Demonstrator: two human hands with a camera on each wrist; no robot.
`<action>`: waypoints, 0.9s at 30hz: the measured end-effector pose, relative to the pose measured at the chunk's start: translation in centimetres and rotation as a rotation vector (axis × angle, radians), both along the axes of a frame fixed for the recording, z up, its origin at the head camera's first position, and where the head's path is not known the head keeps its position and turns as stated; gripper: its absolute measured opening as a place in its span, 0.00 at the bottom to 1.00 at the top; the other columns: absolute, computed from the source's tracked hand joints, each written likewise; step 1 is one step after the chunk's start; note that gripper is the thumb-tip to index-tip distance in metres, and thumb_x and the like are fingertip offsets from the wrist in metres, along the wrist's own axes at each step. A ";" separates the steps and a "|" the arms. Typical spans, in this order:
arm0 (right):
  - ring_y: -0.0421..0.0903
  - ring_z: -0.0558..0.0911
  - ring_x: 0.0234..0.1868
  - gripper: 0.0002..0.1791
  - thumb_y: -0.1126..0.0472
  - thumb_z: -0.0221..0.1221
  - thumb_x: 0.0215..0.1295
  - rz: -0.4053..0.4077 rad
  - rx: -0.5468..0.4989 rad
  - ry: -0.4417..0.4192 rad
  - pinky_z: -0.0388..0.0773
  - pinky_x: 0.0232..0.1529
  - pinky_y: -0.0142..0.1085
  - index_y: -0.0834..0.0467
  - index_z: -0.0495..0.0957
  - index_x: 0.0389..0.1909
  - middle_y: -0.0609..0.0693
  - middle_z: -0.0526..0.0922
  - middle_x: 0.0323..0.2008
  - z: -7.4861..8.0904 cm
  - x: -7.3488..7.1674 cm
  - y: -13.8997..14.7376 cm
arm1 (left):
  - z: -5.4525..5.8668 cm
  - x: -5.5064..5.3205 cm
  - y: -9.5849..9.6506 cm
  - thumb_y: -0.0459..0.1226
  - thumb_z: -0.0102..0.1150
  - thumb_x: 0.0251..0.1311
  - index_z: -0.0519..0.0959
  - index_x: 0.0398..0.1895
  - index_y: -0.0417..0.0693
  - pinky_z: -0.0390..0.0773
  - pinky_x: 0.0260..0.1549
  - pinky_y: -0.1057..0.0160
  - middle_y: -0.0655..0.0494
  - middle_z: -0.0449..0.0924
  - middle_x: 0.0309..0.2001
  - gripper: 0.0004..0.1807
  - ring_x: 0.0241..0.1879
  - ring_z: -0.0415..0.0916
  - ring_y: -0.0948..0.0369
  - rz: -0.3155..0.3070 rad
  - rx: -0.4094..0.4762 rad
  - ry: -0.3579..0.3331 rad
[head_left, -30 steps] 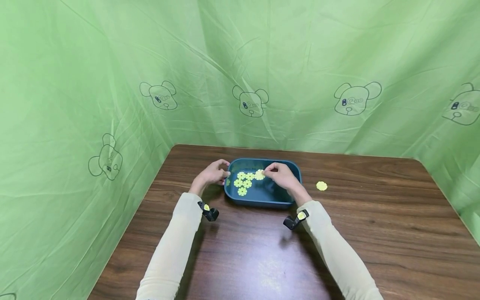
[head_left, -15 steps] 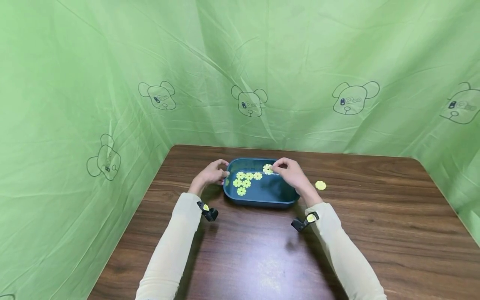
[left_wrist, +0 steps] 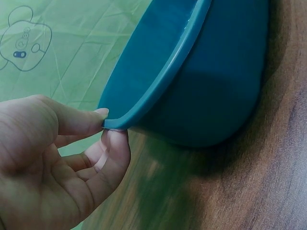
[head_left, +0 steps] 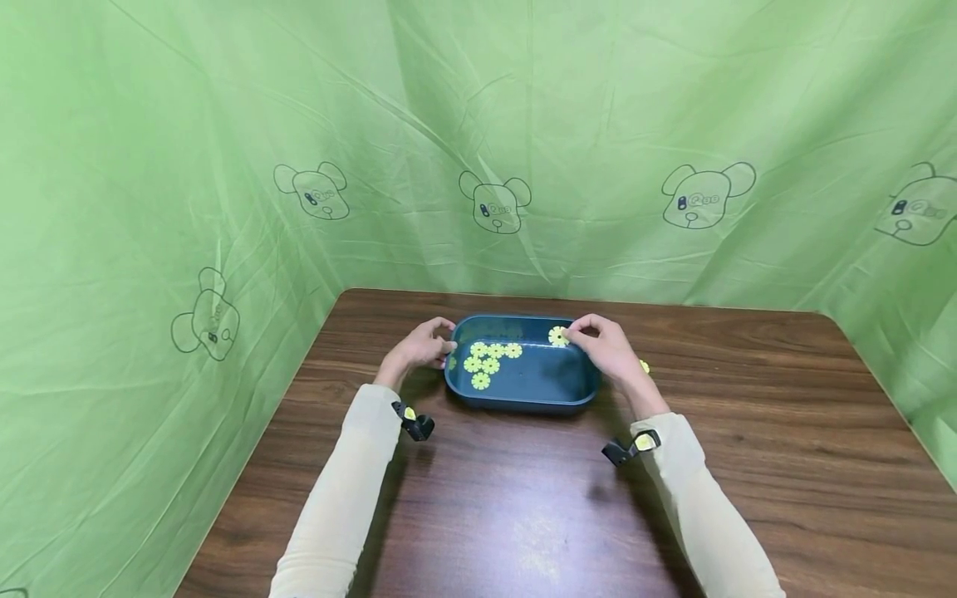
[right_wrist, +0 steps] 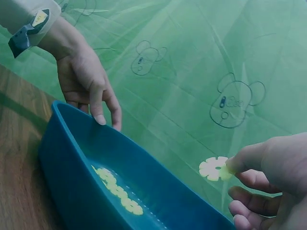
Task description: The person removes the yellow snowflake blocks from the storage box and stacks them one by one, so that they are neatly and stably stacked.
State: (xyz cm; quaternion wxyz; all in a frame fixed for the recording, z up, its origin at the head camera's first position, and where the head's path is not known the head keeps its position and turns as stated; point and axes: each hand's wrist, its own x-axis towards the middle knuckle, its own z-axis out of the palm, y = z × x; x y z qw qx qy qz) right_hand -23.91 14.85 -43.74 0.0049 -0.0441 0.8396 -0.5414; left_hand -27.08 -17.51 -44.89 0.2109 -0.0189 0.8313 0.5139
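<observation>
A dark blue plastic tub (head_left: 523, 406) stands on the table. My left hand (head_left: 419, 347) pinches its left rim between thumb and fingers; the left wrist view shows the thumb inside the rim (left_wrist: 158, 88) and a finger under its edge. Between thumb and forefinger, my right hand (head_left: 607, 349) holds a yellow flower-shaped disc (head_left: 557, 336), notched round its edge with a hole in the centre. In the right wrist view this disc (right_wrist: 214, 168) hangs near the tub's far side. Several similar yellow discs (head_left: 490, 365) lie on the tub floor, towards the left.
Another yellow disc (head_left: 645, 366) lies on the table right of the tub, mostly hidden behind my right wrist. The brown wooden table (head_left: 785, 415) extends to the right and front. A green curtain (head_left: 583, 249) with bear-face drawings hangs behind and to the left.
My right hand has moved right across the tub with the held disc, away from the discs on the floor. It now covers most of the table disc. My left hand stays on the rim.
</observation>
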 end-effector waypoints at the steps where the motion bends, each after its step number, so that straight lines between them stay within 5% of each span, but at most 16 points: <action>1: 0.45 0.73 0.42 0.15 0.56 0.61 0.65 -0.010 0.000 -0.002 0.69 0.43 0.31 0.66 0.77 0.40 0.59 0.79 0.42 0.0 0.0 0.2 | 0.0 0.0 0.0 0.31 0.52 0.67 0.65 0.63 0.46 0.82 0.32 0.61 0.46 0.72 0.34 0.21 0.28 0.73 0.59 0.000 0.000 0.000; 13: 0.42 0.73 0.34 0.16 0.53 0.60 0.65 -0.108 -0.045 -0.051 0.73 0.34 0.31 0.64 0.76 0.41 0.41 0.74 0.33 0.1 0.5 3.6 | 0.5 -0.1 0.0 0.32 0.52 0.67 0.64 0.63 0.46 0.82 0.35 0.59 0.45 0.72 0.34 0.21 0.30 0.73 0.57 -0.011 -0.006 -0.012; 18: 0.38 0.72 0.32 0.18 0.53 0.60 0.65 -0.138 -0.032 -0.063 0.72 0.34 0.28 0.65 0.75 0.42 0.40 0.73 0.31 0.2 1.1 5.0 | 0.7 -0.1 0.1 0.31 0.52 0.67 0.65 0.63 0.46 0.82 0.32 0.62 0.44 0.71 0.35 0.21 0.30 0.73 0.56 -0.006 -0.004 -0.015; 27: 0.30 0.73 0.29 0.19 0.52 0.59 0.66 -0.192 -0.009 -0.077 0.74 0.33 0.25 0.65 0.75 0.44 0.40 0.76 0.31 -0.9 1.4 7.6 | 0.5 0.0 0.0 0.31 0.51 0.68 0.64 0.64 0.46 0.82 0.41 0.53 0.38 0.72 0.40 0.22 0.29 0.73 0.58 -0.007 0.007 -0.015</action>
